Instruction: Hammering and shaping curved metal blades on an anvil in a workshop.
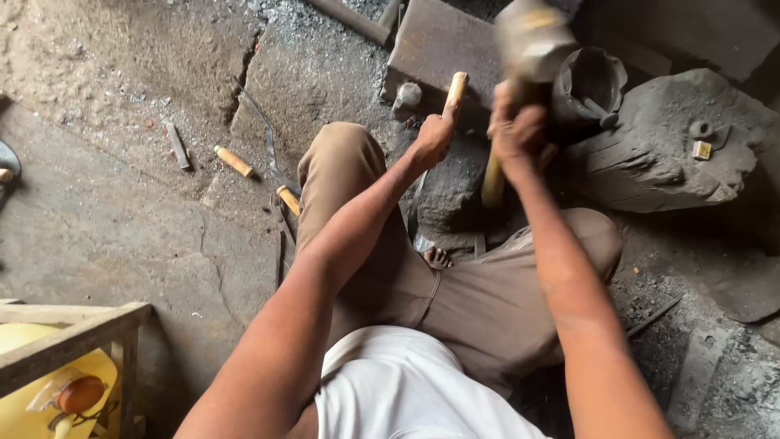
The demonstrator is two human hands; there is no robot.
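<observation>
Head view looks down on a person sitting on a cracked stone floor (122, 211), knees spread. The right hand (517, 130) has its fingers clamped round the wooden handle of a heavy hammer (532, 41), raised and blurred with motion above a dark anvil block (455, 195) between the knees. The left hand (435, 134) has its fingers closed on a pale wooden-handled tool (456, 88), held upright over the block's far edge.

Judging from this, a good blow calls for the handled tool kept steady and plumb, the left wrist low and out of the hammer's path, and the head landing square on the tool's top.

Room is tight on the right: a dark metal pot (589, 85) sits just beside the hammer, and a grey stump (658, 158) lies beyond it. On the left side of the floor, loose wooden-handled tools (234, 161) lie well apart. A wooden frame (73, 329) stands at the near-left corner
</observation>
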